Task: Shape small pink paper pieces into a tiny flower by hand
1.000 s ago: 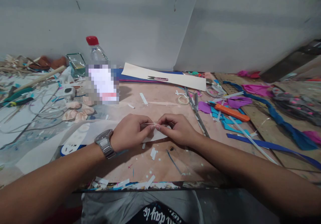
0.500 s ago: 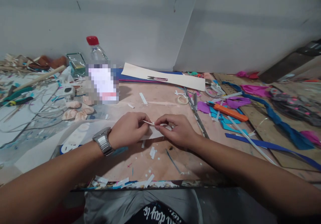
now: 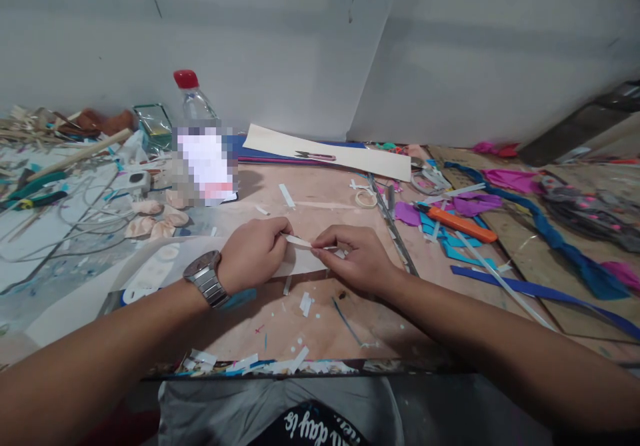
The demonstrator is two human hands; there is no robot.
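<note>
A narrow white strip (image 3: 299,241) is stretched between my two hands above the middle of the table. My left hand (image 3: 257,251), with a metal watch (image 3: 207,278) on its wrist, pinches the strip's left end. At the other end, the thumb and forefinger of my right hand (image 3: 353,256) are closed on it. Beneath the hands lies a translucent white sheet (image 3: 305,266), which reaches left under my left forearm. Small white paper scraps (image 3: 306,304) are scattered just below.
A bottle with a red cap (image 3: 186,79) stands behind a phone (image 3: 207,166). Snips (image 3: 315,156) rest on a cream strip at the back. An orange cutter (image 3: 463,225) and blue ribbon (image 3: 540,289) are on the right, green-handled pliers (image 3: 37,189) far left.
The fingertips of my two hands have moved slightly apart, and more of the white strip shows flat between them. Both hands still pinch it.
</note>
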